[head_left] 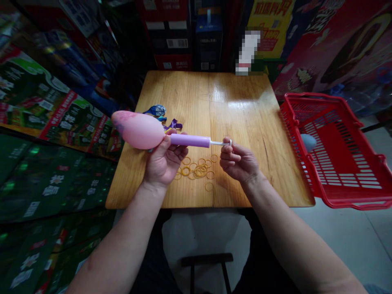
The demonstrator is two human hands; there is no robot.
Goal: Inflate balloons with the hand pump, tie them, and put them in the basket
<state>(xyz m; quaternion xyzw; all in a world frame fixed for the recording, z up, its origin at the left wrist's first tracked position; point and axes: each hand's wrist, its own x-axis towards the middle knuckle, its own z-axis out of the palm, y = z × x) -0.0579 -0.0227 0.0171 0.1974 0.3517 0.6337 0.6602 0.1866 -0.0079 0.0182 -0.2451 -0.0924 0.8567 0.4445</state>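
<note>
A partly inflated pink balloon (142, 131) sits on the end of a purple hand pump (192, 140), over the left side of the table. My left hand (162, 163) is closed where the balloon's neck meets the pump, thumb and fingers pinching there. The fingers of my right hand (239, 160) are closed around the white handle (230, 142) at the end of the pump's rod, which is drawn partway out. Below the pump lie several yellow rubber bands (199, 169). Behind my left hand are a flat blue balloon (159, 110) and a flat purple balloon (175, 124).
The wooden table (245, 110) lies in front of me. At its right stands a red plastic basket (321, 196) with a blue balloon (308, 142) inside. Green cartons (55, 175) are stacked on the left. Boxes (208, 41) stand behind the table, and a dark stool (208, 258) is below.
</note>
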